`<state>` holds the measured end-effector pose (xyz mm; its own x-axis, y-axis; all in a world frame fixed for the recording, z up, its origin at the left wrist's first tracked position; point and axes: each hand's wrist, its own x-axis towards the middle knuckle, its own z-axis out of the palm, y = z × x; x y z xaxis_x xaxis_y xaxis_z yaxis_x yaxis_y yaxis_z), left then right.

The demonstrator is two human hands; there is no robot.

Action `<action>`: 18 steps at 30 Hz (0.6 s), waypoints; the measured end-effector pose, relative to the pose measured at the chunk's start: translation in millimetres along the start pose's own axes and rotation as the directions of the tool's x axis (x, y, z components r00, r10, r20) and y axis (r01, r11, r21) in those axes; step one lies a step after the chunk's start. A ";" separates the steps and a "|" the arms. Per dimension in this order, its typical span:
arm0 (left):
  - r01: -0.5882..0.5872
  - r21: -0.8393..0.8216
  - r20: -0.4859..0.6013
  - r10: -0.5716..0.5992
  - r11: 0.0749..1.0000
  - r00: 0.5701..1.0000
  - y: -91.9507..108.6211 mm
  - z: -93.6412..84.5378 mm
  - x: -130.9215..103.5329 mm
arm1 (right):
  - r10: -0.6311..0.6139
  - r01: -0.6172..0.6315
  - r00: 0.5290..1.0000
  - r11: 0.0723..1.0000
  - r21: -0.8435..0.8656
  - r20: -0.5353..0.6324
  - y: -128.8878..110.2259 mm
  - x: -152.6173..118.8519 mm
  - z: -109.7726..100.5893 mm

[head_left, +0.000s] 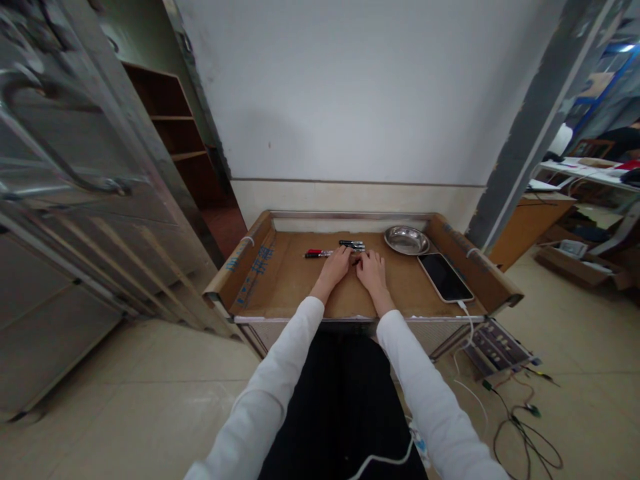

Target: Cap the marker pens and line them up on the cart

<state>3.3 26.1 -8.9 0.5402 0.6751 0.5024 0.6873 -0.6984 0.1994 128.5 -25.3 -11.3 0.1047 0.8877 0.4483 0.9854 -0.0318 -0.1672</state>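
My left hand (339,264) and my right hand (371,269) are close together over the cardboard-covered surface of a small table (295,287). Both have bent fingers, with the fingertips turned toward each other. A small dark piece shows between them, too small to name, at the right fingertips. Beside the left fingers lie a red pen (315,251) and a black pen (314,256), their right ends reaching the hand. Several black pens (350,243) lie just beyond the fingertips. What the left fingers pinch is hidden.
A round steel dish (407,240) stands at the back right. In front of it lies a phone (446,277) with a white charging cable (469,320). Raised cardboard sides (250,263) border the table, with a wall behind. Dark cables (527,427) lie on the floor at right.
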 end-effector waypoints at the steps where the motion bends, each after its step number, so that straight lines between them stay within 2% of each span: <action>1: -0.027 -0.019 0.014 0.027 0.999 1.000 -0.8 1.7 1.7 | 0.007 -0.007 1.000 1.000 -0.001 -0.001 0.2 0.1 0.1; 4: -0.128 -0.101 0.045 0.133 0.987 0.990 -5.5 5.6 4.6 | 0.023 -0.023 1.000 1.000 0.003 -0.006 0.7 0.4 0.5; 7: -0.154 -0.187 0.043 0.165 0.970 0.985 -10.8 8.4 4.6 | 0.049 -0.049 0.999 0.999 0.024 -0.012 1.3 0.4 0.6; 13: -0.080 -0.271 -0.009 0.080 0.959 0.997 -15.1 11.6 0.8 | 0.078 -0.077 0.997 0.996 0.043 -0.022 3.2 -0.1 1.3; 18: -0.017 -0.279 -0.023 0.011 0.960 1.000 -10.9 5.8 -3.1 | 0.099 -0.097 0.994 0.994 0.049 -0.037 4.4 -1.0 1.1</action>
<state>-3.0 33.0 -17.5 0.5361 0.6617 0.5241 0.5155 -0.7483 0.4176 132.6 -25.9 -13.4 0.2068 0.8624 0.4621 0.9628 -0.0954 -0.2528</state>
